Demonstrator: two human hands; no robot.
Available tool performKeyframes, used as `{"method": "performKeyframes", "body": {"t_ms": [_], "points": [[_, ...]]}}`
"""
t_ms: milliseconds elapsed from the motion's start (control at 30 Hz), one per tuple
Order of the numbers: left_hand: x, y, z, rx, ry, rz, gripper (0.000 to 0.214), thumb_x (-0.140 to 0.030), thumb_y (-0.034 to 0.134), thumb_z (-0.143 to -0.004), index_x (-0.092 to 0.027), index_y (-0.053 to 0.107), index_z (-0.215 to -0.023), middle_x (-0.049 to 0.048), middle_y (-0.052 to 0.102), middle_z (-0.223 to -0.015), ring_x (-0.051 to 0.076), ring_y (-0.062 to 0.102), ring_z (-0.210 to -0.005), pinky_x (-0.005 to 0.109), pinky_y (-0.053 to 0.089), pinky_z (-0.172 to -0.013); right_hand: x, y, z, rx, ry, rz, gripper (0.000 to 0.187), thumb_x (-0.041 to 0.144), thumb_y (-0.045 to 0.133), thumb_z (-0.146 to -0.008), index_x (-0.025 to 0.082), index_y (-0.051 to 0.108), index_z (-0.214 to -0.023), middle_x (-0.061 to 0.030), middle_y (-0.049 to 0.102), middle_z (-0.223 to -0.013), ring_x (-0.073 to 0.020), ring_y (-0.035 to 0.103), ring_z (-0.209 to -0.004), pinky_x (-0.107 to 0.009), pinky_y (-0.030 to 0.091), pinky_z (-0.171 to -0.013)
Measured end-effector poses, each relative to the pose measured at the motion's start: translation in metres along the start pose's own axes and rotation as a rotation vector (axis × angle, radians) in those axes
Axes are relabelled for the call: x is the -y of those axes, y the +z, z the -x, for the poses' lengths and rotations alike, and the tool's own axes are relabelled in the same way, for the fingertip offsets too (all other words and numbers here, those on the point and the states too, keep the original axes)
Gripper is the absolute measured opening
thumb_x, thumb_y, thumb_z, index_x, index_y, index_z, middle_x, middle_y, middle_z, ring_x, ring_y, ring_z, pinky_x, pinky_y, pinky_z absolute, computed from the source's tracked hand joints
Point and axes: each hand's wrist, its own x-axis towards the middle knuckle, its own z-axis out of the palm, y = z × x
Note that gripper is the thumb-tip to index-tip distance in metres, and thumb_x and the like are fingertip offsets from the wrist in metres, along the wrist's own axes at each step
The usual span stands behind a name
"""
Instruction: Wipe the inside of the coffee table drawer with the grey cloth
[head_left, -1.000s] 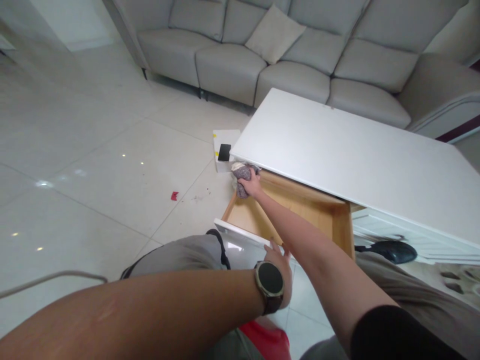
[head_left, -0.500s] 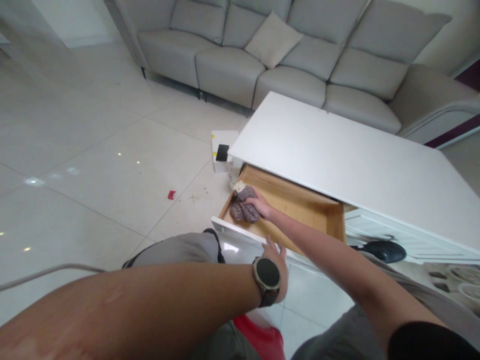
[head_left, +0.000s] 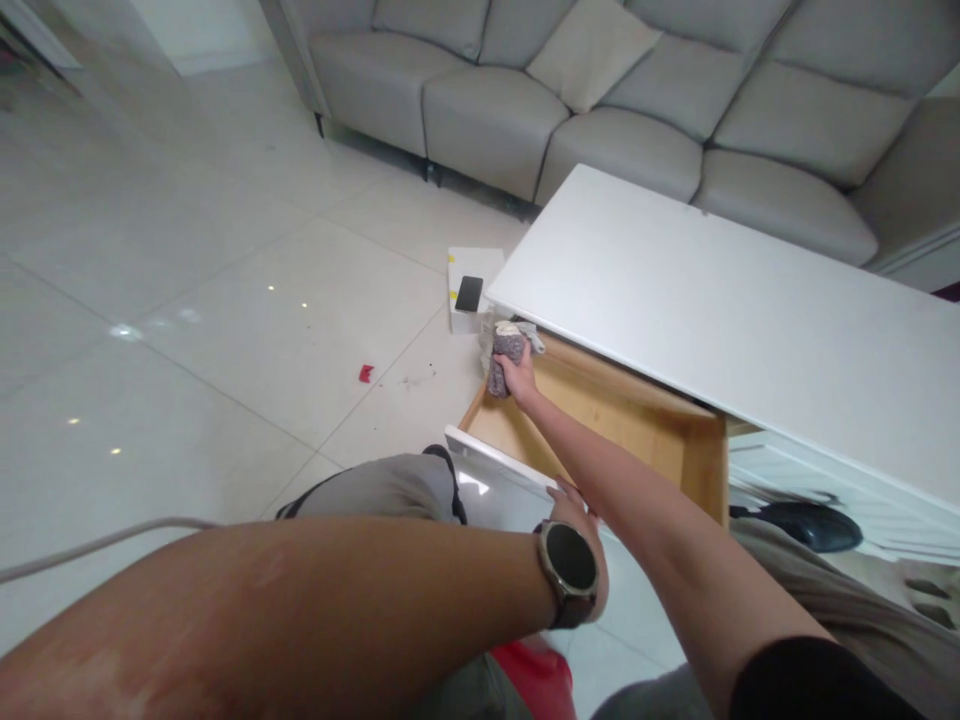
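Observation:
My right hand (head_left: 516, 377) is closed around a bundled grey-brown knitted cloth (head_left: 508, 348) with a cream end. It holds the bundle over the far left corner of a pulled-out wooden drawer (head_left: 622, 410). A pale grey piece of fabric (head_left: 535, 337) shows just beyond my fingers; whether it belongs to the bundle I cannot tell. My left hand (head_left: 581, 520), with a watch on its wrist, grips the top edge of the drawer's white front. Its fingers hook over that edge and are partly hidden by my right forearm.
The drawer belongs to a white table (head_left: 675, 280), with a grey sofa (head_left: 480, 115) behind. A white box (head_left: 476, 260) carrying a black phone (head_left: 469, 293) stands on the floor by the table corner. A red scrap (head_left: 366, 373) lies on the tiles. Something red (head_left: 532, 680) is below my arms.
My right hand has lifted the knitted cloth from inside the drawer up to its far left corner. My left hand stays at the drawer front. The view has shifted a little.

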Motion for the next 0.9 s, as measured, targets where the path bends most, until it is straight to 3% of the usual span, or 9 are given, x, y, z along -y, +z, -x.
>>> {"method": "performKeyframes", "body": {"t_ms": [67, 167, 300, 400, 533, 633, 733, 800, 900], "points": [[-0.002, 0.002, -0.002, -0.009, -0.041, 0.023, 0.067, -0.006, 0.054, -0.079, -0.027, 0.067, -0.141, 0.0074, 0.066, -0.148, 0.037, 0.055, -0.142, 0.053, 0.052, -0.111, -0.002, 0.005, 0.013, -0.029, 0.023, 0.056, 0.087, 0.04, 0.071, -0.069, 0.033, 0.039, -0.149, -0.0051, 0.06, -0.14, -0.0231, 0.06, -0.125, -0.048, 0.043, -0.117], [-0.008, 0.009, -0.003, 0.0, -0.106, 0.05, 0.072, -0.003, 0.052, -0.08, -0.029, 0.06, -0.147, 0.0075, 0.067, -0.146, 0.035, 0.054, -0.143, 0.054, 0.049, -0.116, -0.001, 0.01, 0.043, 0.045, 0.04, 0.125, 0.1, 0.034, 0.078, -0.061, 0.031, 0.037, -0.153, -0.0102, 0.054, -0.146, -0.0269, 0.059, -0.126, -0.049, 0.043, -0.116], [-0.015, 0.01, -0.005, 0.043, -0.141, 0.092, 0.075, -0.003, 0.053, -0.081, -0.034, 0.056, -0.15, 0.0039, 0.069, -0.144, 0.033, 0.051, -0.146, 0.056, 0.044, -0.121, 0.013, 0.003, 0.069, 0.17, 0.018, 0.14, 0.088, 0.028, 0.074, -0.06, 0.03, 0.049, -0.145, -0.0078, 0.059, -0.139, -0.0278, 0.061, -0.123, -0.049, 0.045, -0.115], [-0.015, 0.001, -0.008, 0.084, -0.091, -0.009, 0.071, -0.002, 0.052, -0.083, -0.028, 0.059, -0.149, 0.0057, 0.064, -0.15, 0.036, 0.052, -0.145, 0.053, 0.051, -0.116, 0.035, -0.021, 0.062, 0.139, -0.053, 0.11, 0.08, 0.025, 0.068, -0.063, 0.025, 0.054, -0.141, -0.0064, 0.064, -0.134, -0.0273, 0.062, -0.121, -0.049, 0.046, -0.115], [-0.009, -0.009, -0.01, 0.034, -0.031, -0.054, 0.061, -0.002, 0.053, -0.081, -0.025, 0.074, -0.133, 0.0079, 0.07, -0.141, 0.038, 0.059, -0.137, 0.052, 0.057, -0.108, 0.059, -0.047, 0.042, 0.113, -0.223, 0.215, 0.088, 0.023, 0.069, -0.066, 0.025, 0.049, -0.152, -0.0075, 0.06, -0.144, -0.0294, 0.059, -0.128, -0.05, 0.041, -0.12], [-0.006, -0.007, -0.009, 0.024, -0.008, -0.122, 0.055, -0.002, 0.054, -0.08, -0.023, 0.079, -0.124, 0.0096, 0.07, -0.14, 0.039, 0.061, -0.135, 0.051, 0.06, -0.102, 0.059, -0.042, 0.042, 0.217, -0.2, 0.409, 0.082, 0.023, 0.068, -0.071, 0.023, 0.055, -0.151, -0.0108, 0.053, -0.151, -0.032, 0.055, -0.137, -0.05, 0.038, -0.124], [-0.007, 0.002, -0.008, 0.022, 0.002, -0.114, 0.048, -0.008, 0.059, -0.08, -0.023, 0.081, -0.12, 0.0121, 0.072, -0.136, 0.041, 0.06, -0.135, 0.055, 0.057, -0.104, 0.052, -0.024, 0.057, 0.343, -0.197, 0.62, 0.067, 0.02, 0.068, -0.074, 0.023, 0.067, -0.141, -0.0105, 0.032, -0.167, -0.0334, 0.046, -0.148, -0.047, 0.034, -0.127], [-0.009, 0.009, -0.01, 0.017, -0.038, -0.08, 0.049, -0.009, 0.061, -0.08, -0.024, 0.08, -0.123, 0.0125, 0.075, -0.131, 0.041, 0.062, -0.132, 0.059, 0.053, -0.109, 0.053, -0.015, 0.07, 0.444, -0.258, 0.739, 0.061, 0.018, 0.067, -0.076, 0.023, 0.07, -0.137, -0.0089, 0.022, -0.172, -0.0341, 0.049, -0.146, -0.046, 0.036, -0.126], [-0.012, 0.018, -0.014, 0.006, -0.065, -0.073, 0.054, -0.006, 0.06, -0.08, -0.025, 0.077, -0.127, 0.0116, 0.076, -0.129, 0.039, 0.063, -0.132, 0.058, 0.053, -0.11, 0.066, -0.016, 0.087, 0.648, -0.367, 0.888, 0.062, 0.017, 0.066, -0.077, 0.028, 0.071, -0.137, -0.0076, 0.024, -0.173, -0.0349, 0.06, -0.135, -0.051, 0.044, -0.12]]}}
